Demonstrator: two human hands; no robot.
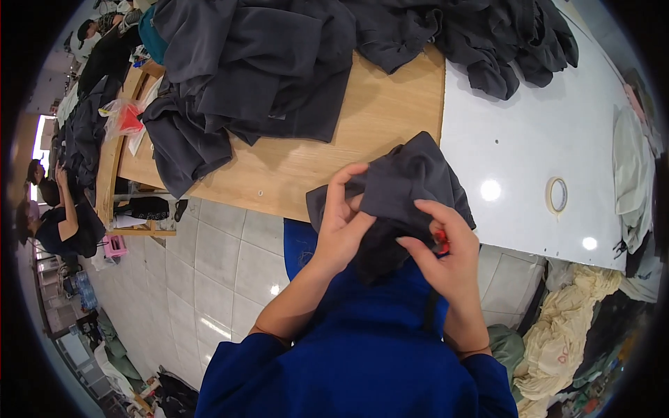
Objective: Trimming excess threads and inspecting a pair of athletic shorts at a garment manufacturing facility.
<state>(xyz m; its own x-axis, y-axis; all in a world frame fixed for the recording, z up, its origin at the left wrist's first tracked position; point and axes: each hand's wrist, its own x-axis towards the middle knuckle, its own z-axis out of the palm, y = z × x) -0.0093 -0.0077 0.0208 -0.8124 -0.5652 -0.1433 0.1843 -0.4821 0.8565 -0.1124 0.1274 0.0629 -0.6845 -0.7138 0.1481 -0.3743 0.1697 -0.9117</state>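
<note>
A dark grey garment [411,174] lies bunched over the table's near edge and hangs down in front of my blue top, its lower part darker, almost black. My left hand [341,226] pinches its left side between thumb and fingers. My right hand [451,258] is close by on the right, thumb and forefinger held apart near the cloth. Curled inside its other fingers is a small red tool [441,241]; most of it is hidden, so its kind does not show.
Heaps of dark grey garments [265,63] cover the far side of the wooden table [376,104]. On the adjoining white tabletop [516,167] lies a roll of tape [557,195]. Cream cloth [564,334] is piled at lower right. Other people [59,216] work at far left.
</note>
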